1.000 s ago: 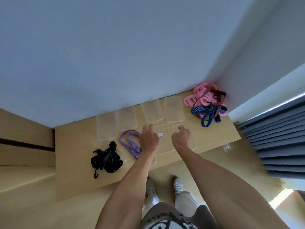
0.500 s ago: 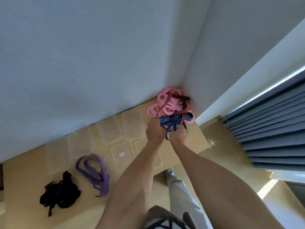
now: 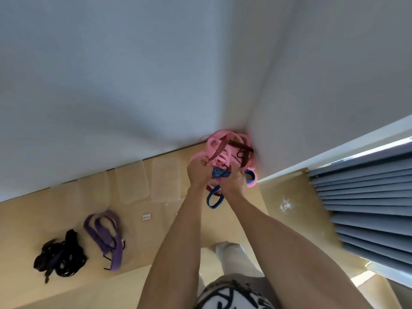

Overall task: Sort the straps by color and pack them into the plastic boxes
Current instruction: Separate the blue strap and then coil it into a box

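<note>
Head camera looks down over our two forearms to a pale wooden desk pushed into a corner of white walls. Our left hand has its fingers curled round a dark red striped strap at the edge of the tangled pile of pink fabric straps. Our right hand grips a blue striped strap, whose loop hangs below the wrists.

By our reading, the sorting is only partly done. A bundle of black straps and a looped purple strap lie apart near the desk's left end, separated by colour. Whether they sit in boxes or on the bare top we cannot tell. The pink, red and blue straps are still heaped together in the corner, so untangling and packing them remain. Several clear shallow plastic boxes lie along the wall, apparently holding nothing.

The boxes are nearly transparent, so their edges and number are hard to make out. Our hands hide how the blue and red straps cross, and a small white label is unreadable.
</note>
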